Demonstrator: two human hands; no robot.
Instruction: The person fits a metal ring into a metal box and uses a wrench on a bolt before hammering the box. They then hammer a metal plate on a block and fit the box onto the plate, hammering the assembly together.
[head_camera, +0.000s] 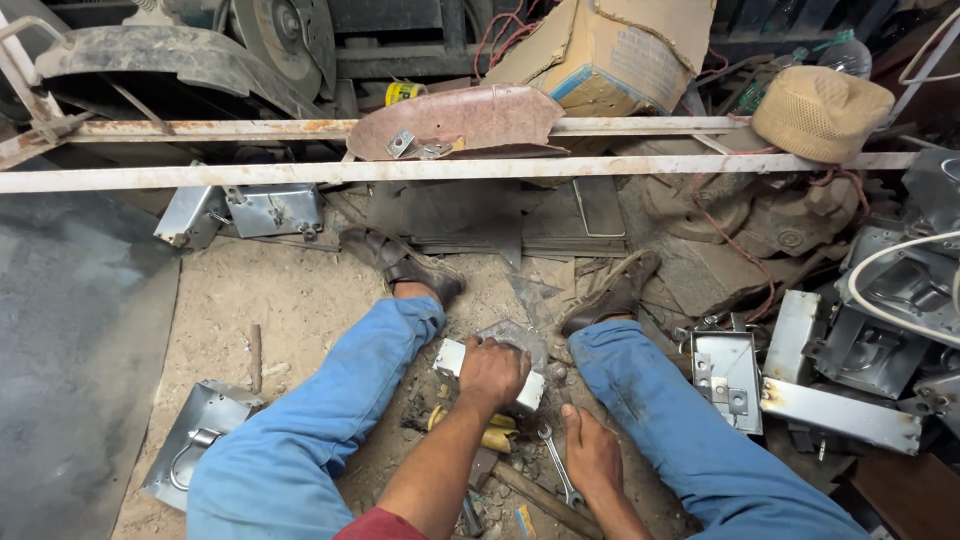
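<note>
Left hand (492, 372) clamped on metal box (452, 357); right hand (592, 455) spread flat beside spanner (558, 470).

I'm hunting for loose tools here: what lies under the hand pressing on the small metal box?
The left hand covers the middle of a small metal box, whose ends show either side. Beneath sit a round metal plate and yellow-handled tool; anything directly under the palm is hidden.

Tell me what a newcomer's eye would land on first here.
First, the blue-trousered legs spread on the dirt floor, with the left hand pressing a small metal box between them and the right hand flat beside a wrench. Next, the rusty bars across the top, carrying a woven cap.
</note>
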